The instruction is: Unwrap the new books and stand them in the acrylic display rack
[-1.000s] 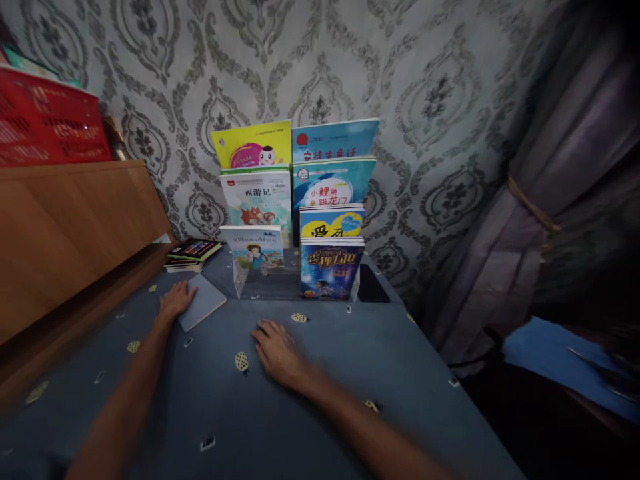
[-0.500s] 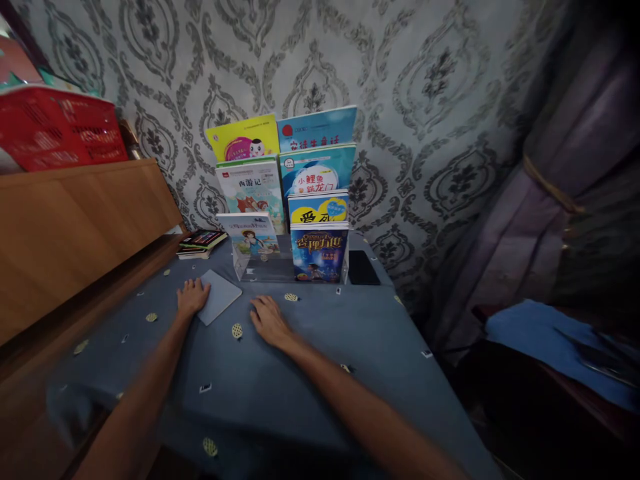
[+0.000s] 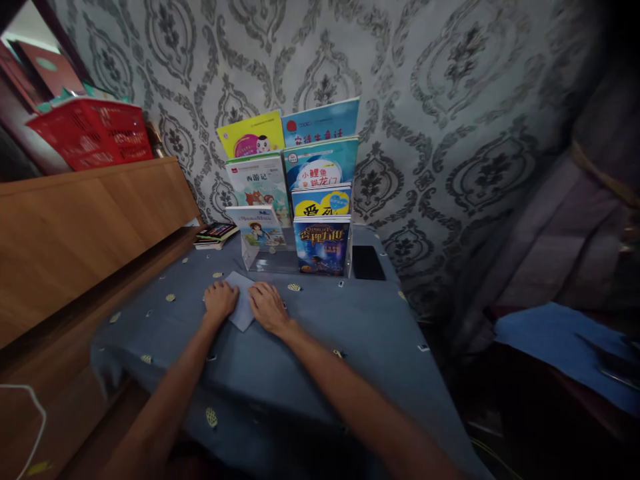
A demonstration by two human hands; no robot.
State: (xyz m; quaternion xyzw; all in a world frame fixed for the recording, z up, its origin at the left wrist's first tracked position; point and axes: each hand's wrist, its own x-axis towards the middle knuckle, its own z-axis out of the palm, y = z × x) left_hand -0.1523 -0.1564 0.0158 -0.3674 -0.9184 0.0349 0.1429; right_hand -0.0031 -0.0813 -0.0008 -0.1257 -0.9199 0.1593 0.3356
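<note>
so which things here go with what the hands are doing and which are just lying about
In use, it seems:
grey-blue booklet
left hand and right hand, at its edges

Lying about, untouched:
books in clear stand
small book pile
black flat object
red basket
blue cloth

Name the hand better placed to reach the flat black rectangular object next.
Right, probably: the right hand is nearer the flat black rectangular object; the left hand is farther, at the left side of the thin grey-blue booklet.

One thin booklet [image 3: 242,309], plain pale grey-blue cover, closed, lying flat and skewed on the cloth-covered desk [image 3: 385,360].
</note>
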